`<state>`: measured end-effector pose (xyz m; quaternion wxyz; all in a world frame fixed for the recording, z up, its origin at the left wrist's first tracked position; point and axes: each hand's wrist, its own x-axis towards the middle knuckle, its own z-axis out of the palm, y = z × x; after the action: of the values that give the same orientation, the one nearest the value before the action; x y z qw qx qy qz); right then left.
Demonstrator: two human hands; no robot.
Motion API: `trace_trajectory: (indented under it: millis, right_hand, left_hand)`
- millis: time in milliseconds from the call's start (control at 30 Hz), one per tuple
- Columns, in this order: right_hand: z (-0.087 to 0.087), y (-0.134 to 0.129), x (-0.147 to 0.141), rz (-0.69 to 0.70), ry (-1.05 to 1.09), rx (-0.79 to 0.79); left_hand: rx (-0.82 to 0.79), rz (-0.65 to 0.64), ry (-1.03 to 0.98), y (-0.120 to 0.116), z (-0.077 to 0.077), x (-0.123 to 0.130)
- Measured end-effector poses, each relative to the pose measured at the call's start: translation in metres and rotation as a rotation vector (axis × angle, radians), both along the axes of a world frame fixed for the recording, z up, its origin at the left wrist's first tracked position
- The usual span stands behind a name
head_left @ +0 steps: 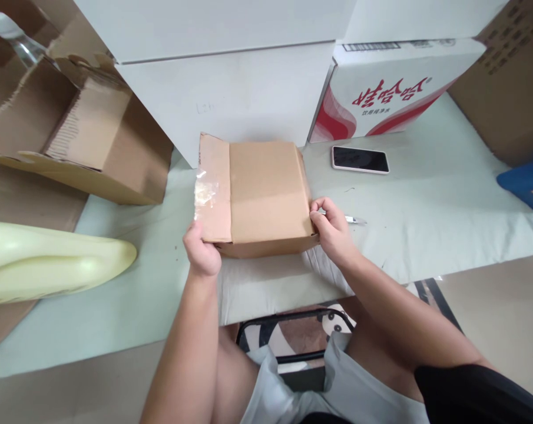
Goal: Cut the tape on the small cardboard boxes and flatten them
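Ideally, even pressure at both corners farthest from the white carton should keep the brown box square; it sits just before that carton. The left hand is closed on the taped flap's corner; the right hand, fingers curled narrow, grips the box's opposite edge. Whether it also holds the slim tool is unclear.

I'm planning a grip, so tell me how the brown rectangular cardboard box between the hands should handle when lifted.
The brown rectangular cardboard box will probably feel stiff, given its flat panels and straight edges. Those flat faces also make rolling unlikely. The taped tan cardboard flap on its left may hinge at the visible crease.
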<state>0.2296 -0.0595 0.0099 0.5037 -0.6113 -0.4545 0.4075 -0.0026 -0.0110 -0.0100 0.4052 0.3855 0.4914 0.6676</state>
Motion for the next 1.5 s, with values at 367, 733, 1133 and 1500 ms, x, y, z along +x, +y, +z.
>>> trace_trajectory:
  millis: [367, 733, 1133, 1500]
  right_hand:
    - [0.0, -0.002, -0.003, 0.006, -0.005, 0.006]
    - [-0.002, -0.001, -0.003, 0.002, -0.008, 0.016]
    - [0.0, -0.001, -0.004, -0.014, -0.004, 0.003]
    - [-0.001, -0.001, -0.005, -0.016, 0.002, 0.015]
  left_hand:
    - [0.019, -0.012, 0.032, -0.001, -0.005, -0.001]
    - [0.009, -0.017, -0.016, -0.005, 0.0, 0.003]
    - [0.029, 0.007, -0.113, -0.005, 0.0, 0.002]
    - [0.04, -0.002, -0.124, -0.003, -0.004, 0.001]
